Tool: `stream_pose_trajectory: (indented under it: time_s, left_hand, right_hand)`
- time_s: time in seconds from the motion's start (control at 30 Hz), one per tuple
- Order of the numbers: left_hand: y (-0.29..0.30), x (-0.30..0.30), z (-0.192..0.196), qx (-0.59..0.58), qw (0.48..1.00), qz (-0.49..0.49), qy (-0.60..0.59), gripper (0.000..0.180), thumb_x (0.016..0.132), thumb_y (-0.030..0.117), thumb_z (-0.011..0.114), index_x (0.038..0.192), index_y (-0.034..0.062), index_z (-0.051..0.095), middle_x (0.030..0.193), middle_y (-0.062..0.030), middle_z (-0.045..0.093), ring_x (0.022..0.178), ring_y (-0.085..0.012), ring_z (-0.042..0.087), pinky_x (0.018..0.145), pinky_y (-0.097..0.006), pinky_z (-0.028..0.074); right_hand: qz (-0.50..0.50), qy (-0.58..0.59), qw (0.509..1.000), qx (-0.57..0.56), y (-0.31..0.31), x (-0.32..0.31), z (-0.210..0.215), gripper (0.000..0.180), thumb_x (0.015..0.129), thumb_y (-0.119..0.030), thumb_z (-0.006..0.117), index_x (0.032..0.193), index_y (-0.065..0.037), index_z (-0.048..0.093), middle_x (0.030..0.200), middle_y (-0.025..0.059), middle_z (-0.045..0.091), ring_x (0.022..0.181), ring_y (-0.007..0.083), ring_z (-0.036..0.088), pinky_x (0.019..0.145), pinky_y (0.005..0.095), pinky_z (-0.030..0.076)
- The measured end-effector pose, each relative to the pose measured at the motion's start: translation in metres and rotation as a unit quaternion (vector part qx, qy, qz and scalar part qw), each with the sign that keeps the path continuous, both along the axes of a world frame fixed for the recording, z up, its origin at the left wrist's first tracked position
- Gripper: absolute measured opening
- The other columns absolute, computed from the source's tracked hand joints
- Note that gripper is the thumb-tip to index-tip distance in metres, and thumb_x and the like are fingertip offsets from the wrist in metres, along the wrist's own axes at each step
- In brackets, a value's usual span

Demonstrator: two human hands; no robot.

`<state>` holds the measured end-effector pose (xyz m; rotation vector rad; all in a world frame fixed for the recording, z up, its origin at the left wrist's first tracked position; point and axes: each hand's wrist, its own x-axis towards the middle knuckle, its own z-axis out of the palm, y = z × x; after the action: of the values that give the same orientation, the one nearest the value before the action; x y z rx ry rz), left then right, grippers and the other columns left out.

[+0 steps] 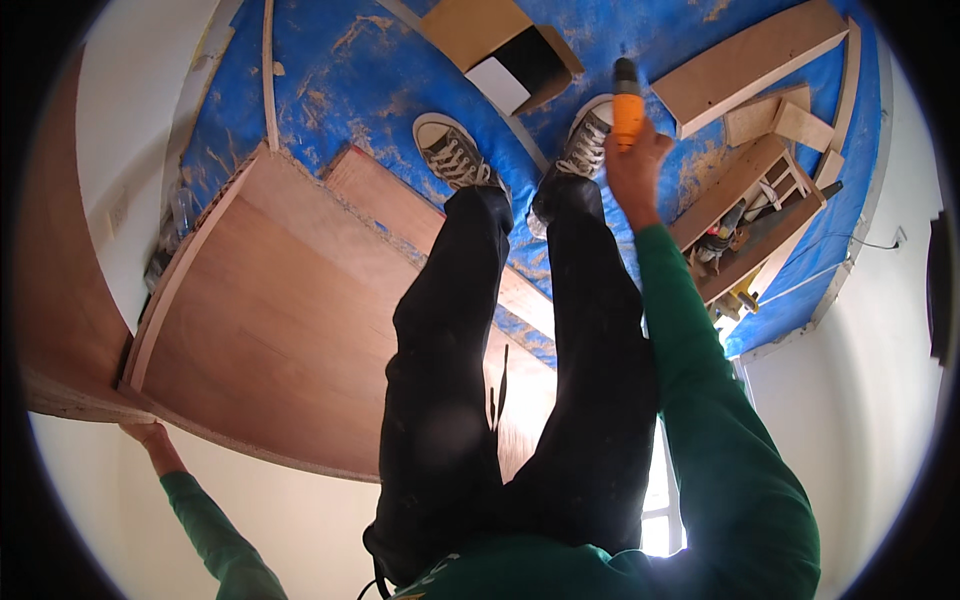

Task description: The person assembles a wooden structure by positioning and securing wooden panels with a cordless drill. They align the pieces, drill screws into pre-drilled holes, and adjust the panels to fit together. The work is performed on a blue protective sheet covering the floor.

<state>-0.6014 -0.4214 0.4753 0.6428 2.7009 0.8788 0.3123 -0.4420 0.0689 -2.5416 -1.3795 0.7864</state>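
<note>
My right hand (pixel 637 168) is wrapped round an orange and black power drill (pixel 627 105), its dark chuck end pointing away from me above the blue floor sheet. Far to the left, my left hand (pixel 147 434) grips the edge of a wooden panel (pixel 75 385), near the corner where it meets a second, wide wooden panel (pixel 270 310). The fingertips of that hand are partly hidden by the panel's edge. The wide panel has raised strips along its sides and lies left of my legs.
Sawdust is scattered over a blue sheet (pixel 330 90). Ahead lies an open cardboard box (pixel 470 25). At the right are a long wooden box beam (pixel 750 65), small wood offcuts (pixel 803 127) and a wooden toolbox (pixel 765 245) with tools inside. White walls (pixel 840 400) stand around.
</note>
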Motion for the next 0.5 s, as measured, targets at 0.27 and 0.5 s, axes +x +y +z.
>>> stream_pose_trajectory:
  time_s: [0.27, 0.5]
  left_hand:
    - [0.004, 0.03, -0.006, -0.001, 0.999, -0.052, 0.013, 0.07, 0.112, 0.045, 0.056, 0.165, -0.0004, 0.049, 0.167, -0.0169, 0.054, 0.15, -0.0343, 0.056, 0.129, -0.048, 0.044]
    - [0.004, 0.031, -0.004, -0.016, 0.997, -0.068, 0.013, 0.078, 0.111, 0.057, 0.056, 0.17, 0.0078, 0.045, 0.17, -0.0148, 0.052, 0.152, -0.0383, 0.055, 0.13, -0.052, 0.046]
  right_hand:
    - [0.081, -0.077, 0.984, -0.14, 0.005, -0.058, 0.001, 0.059, 0.105, -0.029, 0.073, 0.148, 0.004, 0.05, 0.14, 0.0333, 0.05, 0.126, 0.0572, 0.058, 0.105, 0.0623, 0.053]
    - [0.17, 0.11, 0.979, 0.023, 0.104, -0.081, -0.024, 0.026, 0.111, -0.023, 0.063, 0.126, -0.003, 0.069, 0.107, 0.0319, 0.078, 0.102, 0.0505, 0.078, 0.088, 0.0641, 0.061]
